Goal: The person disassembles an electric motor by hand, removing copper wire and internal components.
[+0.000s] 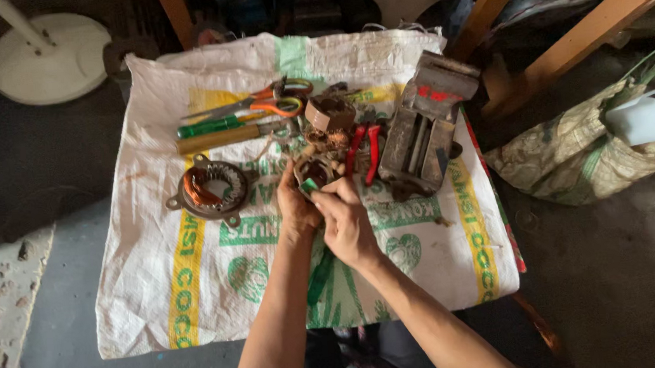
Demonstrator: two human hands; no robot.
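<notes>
Far to your left a white fan base (pixel 49 58) stands on the dark floor, well apart from the work. Everything else lies on a printed woven sack (pixel 196 295) spread flat, likely so small parts stay off the floor and stay easy to find.

On the left of the sack a round motor stator (pixel 211 189) with copper windings lies flat, set aside within reach. Beyond it, toward the far edge, a green-handled screwdriver (pixel 210 127) and a yellow-handled tool (pixel 219 139) lie side by side, with orange-handled scissors (pixel 266 101) just past them, all pointing across the sack.

In the middle, your left hand (pixel 296 208) is closed around a small motor part (pixel 313 173) with copper wire showing, held up just above the sack near the pile of pieces. Your right hand (pixel 346 221) is narrowed to a pinch at the same part, fingertips meeting it from the near side, so one hand steadies while the other works at it. What exactly the fingertips hold is too small to tell.

Just right of the hands lie red-handled pliers (pixel 364 151), then a dark metal bench vise (pixel 421 130) resting on the sack. Off the sack to the far right a patterned bag (pixel 575 157) holds a white object (pixel 640 120).
</notes>
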